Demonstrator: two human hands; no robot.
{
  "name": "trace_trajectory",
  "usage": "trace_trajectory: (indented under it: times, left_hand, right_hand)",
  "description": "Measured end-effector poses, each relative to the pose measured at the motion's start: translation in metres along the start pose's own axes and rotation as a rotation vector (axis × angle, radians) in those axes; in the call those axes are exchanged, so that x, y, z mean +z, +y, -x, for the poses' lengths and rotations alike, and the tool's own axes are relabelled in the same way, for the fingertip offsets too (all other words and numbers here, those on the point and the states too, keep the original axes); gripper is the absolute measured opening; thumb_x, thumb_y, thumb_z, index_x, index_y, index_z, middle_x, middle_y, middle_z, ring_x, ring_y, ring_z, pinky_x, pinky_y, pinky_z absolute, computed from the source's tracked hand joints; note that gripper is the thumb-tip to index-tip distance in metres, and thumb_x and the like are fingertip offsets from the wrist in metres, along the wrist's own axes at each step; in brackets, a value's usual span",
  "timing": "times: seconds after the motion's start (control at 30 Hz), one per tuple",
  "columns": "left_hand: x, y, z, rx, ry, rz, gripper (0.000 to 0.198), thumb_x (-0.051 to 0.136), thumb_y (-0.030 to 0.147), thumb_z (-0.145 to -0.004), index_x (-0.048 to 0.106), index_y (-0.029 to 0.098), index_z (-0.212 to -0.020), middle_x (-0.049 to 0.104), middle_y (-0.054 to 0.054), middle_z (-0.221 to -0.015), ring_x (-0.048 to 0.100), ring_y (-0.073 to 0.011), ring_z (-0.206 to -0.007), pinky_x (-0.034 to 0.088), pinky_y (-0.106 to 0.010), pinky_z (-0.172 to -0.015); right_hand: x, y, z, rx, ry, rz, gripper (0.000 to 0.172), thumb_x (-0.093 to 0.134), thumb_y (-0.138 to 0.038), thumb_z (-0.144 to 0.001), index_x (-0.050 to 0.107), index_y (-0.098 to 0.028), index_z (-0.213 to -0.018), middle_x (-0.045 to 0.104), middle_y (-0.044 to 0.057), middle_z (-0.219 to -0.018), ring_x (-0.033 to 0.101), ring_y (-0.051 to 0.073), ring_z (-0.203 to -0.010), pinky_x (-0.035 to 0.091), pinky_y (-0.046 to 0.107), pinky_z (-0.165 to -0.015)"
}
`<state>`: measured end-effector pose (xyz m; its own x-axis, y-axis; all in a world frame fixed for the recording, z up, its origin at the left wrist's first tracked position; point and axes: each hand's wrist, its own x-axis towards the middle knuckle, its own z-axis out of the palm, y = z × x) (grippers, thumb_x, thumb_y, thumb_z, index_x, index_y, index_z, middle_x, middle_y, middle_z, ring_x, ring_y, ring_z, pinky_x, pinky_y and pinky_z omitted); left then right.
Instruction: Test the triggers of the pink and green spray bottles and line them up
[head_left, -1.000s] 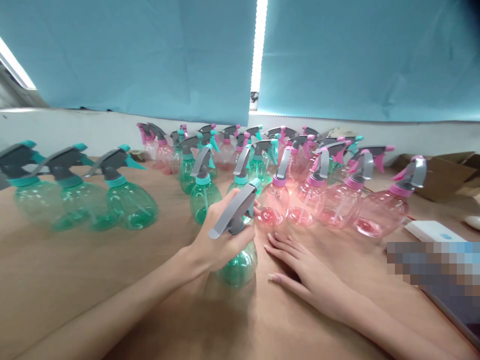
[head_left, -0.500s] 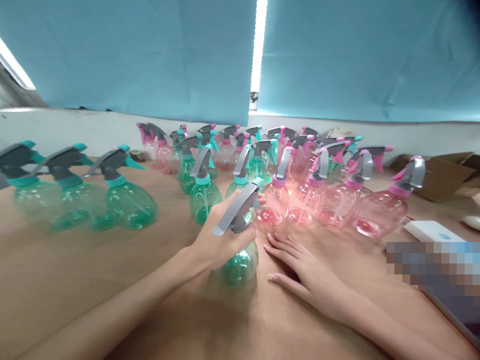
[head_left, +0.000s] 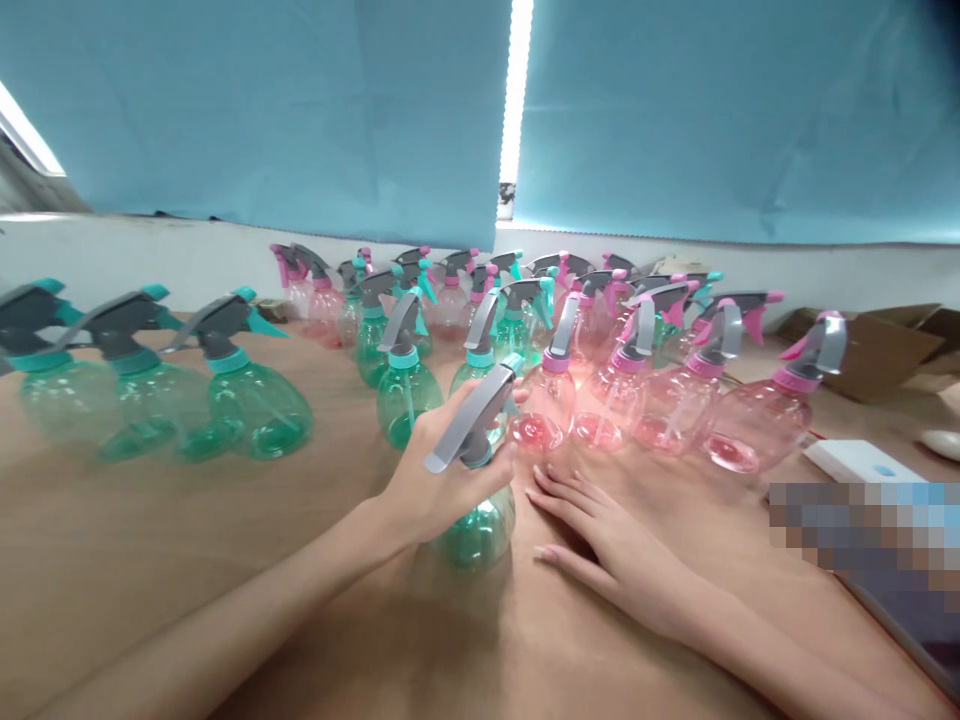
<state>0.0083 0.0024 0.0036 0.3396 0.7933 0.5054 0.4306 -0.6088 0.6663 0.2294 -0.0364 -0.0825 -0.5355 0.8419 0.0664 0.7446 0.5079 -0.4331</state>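
My left hand (head_left: 439, 470) is wrapped round the neck of a green spray bottle (head_left: 480, 535), which stands upright on the table (head_left: 360, 620). Its grey trigger head shows above the fingers, with a teal nozzle pointing away to the right; part of the bottle is covered by the hand. My right hand (head_left: 600, 540) lies flat on the table to the right of that bottle, fingers stretched out and holding nothing. Just beyond its fingertips stands a pink spray bottle (head_left: 541, 410). A second green spray bottle (head_left: 406, 400) is behind my left hand.
Several green spray bottles (head_left: 259, 410) stand in a row at the left. More pink spray bottles (head_left: 757, 430) line the right, with mixed ones behind. A white box (head_left: 862, 460), a blurred-out object (head_left: 862, 525) and a cardboard box (head_left: 877, 350) lie at the right.
The view has shifted very slightly. Both hands and the bottles keep the same places.
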Motion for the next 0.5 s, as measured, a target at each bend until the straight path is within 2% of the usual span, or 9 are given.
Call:
trace_trajectory:
  times: [0.13,0.27,0.5]
  left_hand:
    - [0.0006,-0.0008,0.0008,-0.019,-0.002,0.004,0.034,0.055,0.022,-0.081,0.055,0.023,-0.115,0.062,0.001,-0.079,0.064,-0.0162,-0.072,0.05,-0.025,-0.061]
    - [0.0011,-0.0014,0.0009,-0.025,-0.006,0.016,0.036,0.056,0.024,-0.08,0.056,0.021,-0.116,0.062,0.0,-0.081,0.065,-0.017,-0.077,0.051,-0.026,-0.064]
    - [0.0017,0.0015,0.0031,-0.041,0.05,0.053,0.038,0.056,0.024,-0.081,0.06,0.018,-0.118,0.062,-0.001,-0.083,0.059,-0.0137,-0.067,0.05,-0.027,-0.062]
  right_hand:
    - [-0.0001,-0.0002,-0.0005,-0.007,0.0,-0.002,0.064,0.043,-0.059,-0.096,0.046,-0.017,-0.145,0.037,0.011,-0.155,0.028,0.03,-0.145,0.024,0.057,-0.118]
    - [-0.0014,-0.0021,-0.0008,-0.003,-0.01,0.003,0.064,0.044,-0.058,-0.097,0.047,-0.017,-0.145,0.039,0.011,-0.154,0.029,0.031,-0.145,0.025,0.056,-0.118]
    - [-0.0036,-0.005,-0.0011,-0.021,0.001,0.004,0.062,0.044,-0.054,-0.098,0.047,-0.014,-0.144,0.039,0.013,-0.153,0.029,0.032,-0.144,0.024,0.058,-0.117]
